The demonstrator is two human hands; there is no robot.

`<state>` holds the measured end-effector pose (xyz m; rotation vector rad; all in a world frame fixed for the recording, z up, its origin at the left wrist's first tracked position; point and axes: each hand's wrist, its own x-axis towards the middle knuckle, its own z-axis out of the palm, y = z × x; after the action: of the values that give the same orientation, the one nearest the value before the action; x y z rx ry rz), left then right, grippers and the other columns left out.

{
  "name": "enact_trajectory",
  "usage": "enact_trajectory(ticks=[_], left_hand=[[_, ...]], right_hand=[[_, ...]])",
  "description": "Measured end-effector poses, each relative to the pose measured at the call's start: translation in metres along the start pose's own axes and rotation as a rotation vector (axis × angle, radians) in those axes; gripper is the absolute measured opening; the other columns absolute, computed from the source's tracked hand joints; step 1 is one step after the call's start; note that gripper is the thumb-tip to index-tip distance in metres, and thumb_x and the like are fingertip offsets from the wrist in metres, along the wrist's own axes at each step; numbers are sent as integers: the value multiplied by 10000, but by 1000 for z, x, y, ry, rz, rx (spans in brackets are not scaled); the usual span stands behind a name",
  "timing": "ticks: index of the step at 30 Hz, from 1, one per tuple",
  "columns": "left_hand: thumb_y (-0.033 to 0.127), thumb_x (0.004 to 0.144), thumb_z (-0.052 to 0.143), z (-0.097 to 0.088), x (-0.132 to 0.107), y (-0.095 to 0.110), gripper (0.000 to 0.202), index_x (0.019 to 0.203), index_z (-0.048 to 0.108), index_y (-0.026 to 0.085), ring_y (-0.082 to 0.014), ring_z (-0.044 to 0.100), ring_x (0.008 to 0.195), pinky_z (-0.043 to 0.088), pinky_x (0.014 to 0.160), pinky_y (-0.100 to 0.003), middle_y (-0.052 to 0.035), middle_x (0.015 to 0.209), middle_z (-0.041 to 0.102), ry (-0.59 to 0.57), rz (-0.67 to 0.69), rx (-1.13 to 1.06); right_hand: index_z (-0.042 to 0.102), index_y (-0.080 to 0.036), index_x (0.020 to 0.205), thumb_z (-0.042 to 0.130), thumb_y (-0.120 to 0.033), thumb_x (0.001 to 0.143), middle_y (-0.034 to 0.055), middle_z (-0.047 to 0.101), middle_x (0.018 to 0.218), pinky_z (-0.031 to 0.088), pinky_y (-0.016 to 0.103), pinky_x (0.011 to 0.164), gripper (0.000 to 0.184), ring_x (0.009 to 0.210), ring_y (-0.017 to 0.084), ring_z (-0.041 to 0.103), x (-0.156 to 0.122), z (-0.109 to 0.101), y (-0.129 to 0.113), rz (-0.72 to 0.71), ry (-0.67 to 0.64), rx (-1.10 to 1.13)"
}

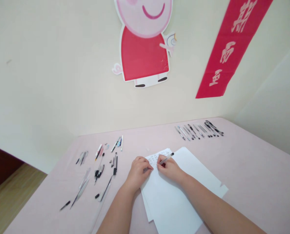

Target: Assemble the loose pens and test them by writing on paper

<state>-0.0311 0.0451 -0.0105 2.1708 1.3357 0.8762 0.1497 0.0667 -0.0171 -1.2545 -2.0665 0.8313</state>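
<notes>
The pen [166, 158] is near the middle of the scene, over the far part of the top sheet [170, 198], slanting with its black end up toward the right. The right hand [169, 169] is closed on it, fingers bent around the barrel and bunched close to the paper; whether the tip touches is too small to tell. Just left of it, the left hand [137, 174] rests at the sheet's left edge, fingers curled and thumb drawn in toward them; something greyish shows between, but I cannot tell what it is or whether it is gripped. Small rows of writing [151, 159] fill the sheet's far end, while its near part is blank. More paper [196, 165] sticks out on the right, under the right forearm. Loose pens and parts [115, 169] lie scattered to the left, with a black cap [97, 196] among the nearer ones. A row of pens [193, 131] lies far right on the pink table [257, 182]. On the wall [62, 81] beyond are a pig cutout [145, 53] and, farther right, a red banner [229, 42].
</notes>
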Motion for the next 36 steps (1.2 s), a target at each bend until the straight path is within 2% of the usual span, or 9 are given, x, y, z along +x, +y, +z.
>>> enact_trajectory(ticks=[10,18,23,31,36], left_hand=[[129,671,601,1,0,0,137,699,683,236,-203,497,858,351,778,-347,-38,790,623,8,11,7],[120,666,602,0,0,-1,141,700,680,233,-195,502,842,353,774,-344,-33,788,625,7,20,-6],[134,680,594,-1,0,0,129,704,682,226,-195,508,840,354,778,-343,-39,786,627,0,19,8],[117,672,603,-1,0,1,129,703,676,219,-180,508,839,357,794,-333,-21,783,627,3,19,20],[127,667,614,1,0,-2,125,703,680,227,-177,520,832,367,790,-328,-18,778,635,6,22,20]], right_hand=[[491,-195,644,467,-136,679,-49,448,532,301,210,515,74,508,96,407,0,0,0,-7,27,7],[455,-188,648,495,-221,699,-56,425,525,295,212,482,72,490,96,388,7,-5,11,115,86,418],[447,-188,660,526,-263,711,-67,404,518,287,212,484,120,482,88,371,9,-4,12,136,117,558],[532,-176,751,534,-293,753,-41,461,613,337,217,540,117,558,93,426,9,-7,9,79,92,504],[550,-181,864,439,-394,831,-27,502,571,340,211,467,242,484,90,427,6,-2,11,78,79,562]])
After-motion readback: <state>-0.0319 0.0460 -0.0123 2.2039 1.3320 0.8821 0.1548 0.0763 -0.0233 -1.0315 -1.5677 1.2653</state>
